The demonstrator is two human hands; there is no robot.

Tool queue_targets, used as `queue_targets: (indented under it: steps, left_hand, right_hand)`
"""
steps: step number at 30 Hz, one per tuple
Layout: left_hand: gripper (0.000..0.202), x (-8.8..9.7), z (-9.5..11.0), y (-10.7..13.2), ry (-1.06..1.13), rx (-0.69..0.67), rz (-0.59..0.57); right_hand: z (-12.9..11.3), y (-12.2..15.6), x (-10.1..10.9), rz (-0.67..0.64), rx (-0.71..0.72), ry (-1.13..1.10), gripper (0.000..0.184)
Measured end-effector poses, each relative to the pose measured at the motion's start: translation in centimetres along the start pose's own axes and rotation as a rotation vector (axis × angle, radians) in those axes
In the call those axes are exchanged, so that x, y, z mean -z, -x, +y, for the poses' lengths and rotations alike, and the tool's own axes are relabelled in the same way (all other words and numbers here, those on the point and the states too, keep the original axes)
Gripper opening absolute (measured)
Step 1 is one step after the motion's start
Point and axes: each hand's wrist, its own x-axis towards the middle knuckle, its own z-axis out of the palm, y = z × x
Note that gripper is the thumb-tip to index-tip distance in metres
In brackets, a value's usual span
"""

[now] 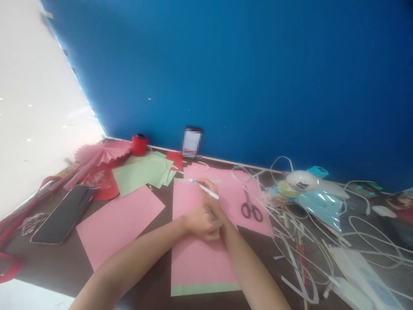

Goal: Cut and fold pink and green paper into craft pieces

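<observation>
My right hand [211, 192] grips a slim white pen [209, 191] with a light blue tip. The tip points left, near a pale strip along the upper end of a pink sheet [190, 262]. A green strip [206, 289] runs along that sheet's lower edge. My left hand [202, 221] is curled into a fist on the sheet, right against my right wrist. What its fingers hold, if anything, is hidden. Dark-handled scissors [252, 211] lie on another pink sheet [229, 178] to the right.
Left are a loose pink sheet [119, 224], green sheets [137, 172], a phone [63, 215], a pink paper fan [103, 153] and a red roll [139, 145]. Another phone [192, 142] leans on the blue wall [226, 77]. Tangled white cables [290, 241] and a glossy blue packet [322, 206] fill the right.
</observation>
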Motion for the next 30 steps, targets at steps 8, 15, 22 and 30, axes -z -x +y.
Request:
queue_targets:
  steps: [8,15,22,30]
  left_hand:
    - [0.016,2.1,-0.8,-0.8,0.023,0.236,-0.246]
    - [0.021,1.7,-0.3,-1.1,0.041,0.323,-0.284]
    - [0.026,0.9,-0.2,-1.1,0.092,0.333,-0.29]
    - [0.024,1.3,-0.4,-1.2,0.157,0.324,-0.29]
  right_hand:
    - [2.3,-2.5,3.8,0.078,-0.153,-0.177,0.016]
    - [0.6,-2.5,5.6,0.287,-0.071,0.029,0.018]
    - [0.1,-1.4,2.2,0.058,-0.135,-0.087,0.03]
    - [2.2,-1.8,1.2,-0.08,-0.124,-0.049,0.019]
